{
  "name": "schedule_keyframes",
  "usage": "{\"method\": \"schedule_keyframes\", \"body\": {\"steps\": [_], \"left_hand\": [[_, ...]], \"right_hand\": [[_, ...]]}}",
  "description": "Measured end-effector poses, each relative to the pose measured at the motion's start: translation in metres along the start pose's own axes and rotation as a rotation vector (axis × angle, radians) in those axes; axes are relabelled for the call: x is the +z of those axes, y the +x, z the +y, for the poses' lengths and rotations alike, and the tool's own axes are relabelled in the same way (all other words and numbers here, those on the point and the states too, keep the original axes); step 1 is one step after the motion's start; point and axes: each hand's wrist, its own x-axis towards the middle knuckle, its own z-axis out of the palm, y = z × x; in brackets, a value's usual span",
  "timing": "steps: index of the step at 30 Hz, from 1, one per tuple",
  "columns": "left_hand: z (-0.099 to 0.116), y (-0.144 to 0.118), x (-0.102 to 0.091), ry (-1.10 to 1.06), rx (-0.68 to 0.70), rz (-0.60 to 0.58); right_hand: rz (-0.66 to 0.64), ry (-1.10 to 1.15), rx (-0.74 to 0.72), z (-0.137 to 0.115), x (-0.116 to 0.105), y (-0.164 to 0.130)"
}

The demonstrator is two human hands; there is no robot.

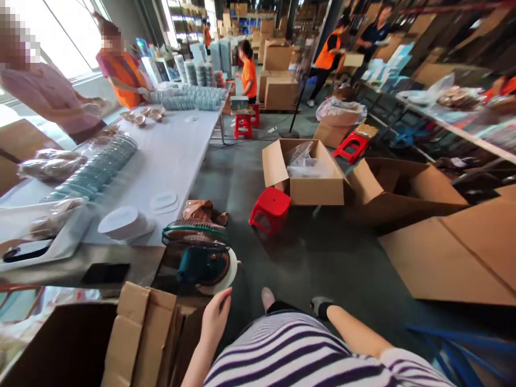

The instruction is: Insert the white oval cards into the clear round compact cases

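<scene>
Fingers [221, 301] of left hand [213, 322] (loosely curled) — beside cardboard box [137, 333], no label readable

Premises: a warehouse packing floor. Evidence: open cardboard boxes [304, 172] on a bare concrete floor [322, 258], flattened cartons [455, 252] alongside, stacked cartons [278, 75] at the rear, a long desk [169, 156] bearing rows of stacked plates [100, 166], workers in orange vests [249, 75], and red plastic stools [270, 209] between stations
</scene>
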Motion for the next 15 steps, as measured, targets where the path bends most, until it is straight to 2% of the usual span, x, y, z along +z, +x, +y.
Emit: {"method": "schedule_keyframes", "body": {"steps": [2,4,7,10,15], "left_hand": [[0.039,0.037,0.026,-0.010,0.054,-0.043],[0.079,0.071,0.041,0.036,0.173,-0.154],[0.126,0.115,0.041,0.137,0.339,-0.296],[0.150,0.148,0.027,0.181,0.376,-0.272],[0.158,0.191,0.011,0.186,0.284,-0.070]], "right_hand": [[-0.065,-0.019,-0.027,-0.010,-0.015,0.033],[-0.112,-0.006,-0.080,-0.027,-0.031,0.065],[-0.182,0.013,-0.168,-0.057,-0.050,0.114],[-0.234,-0.007,-0.212,-0.080,-0.067,0.160],[-0.292,-0.134,-0.269,-0.087,-0.105,0.218]]}}
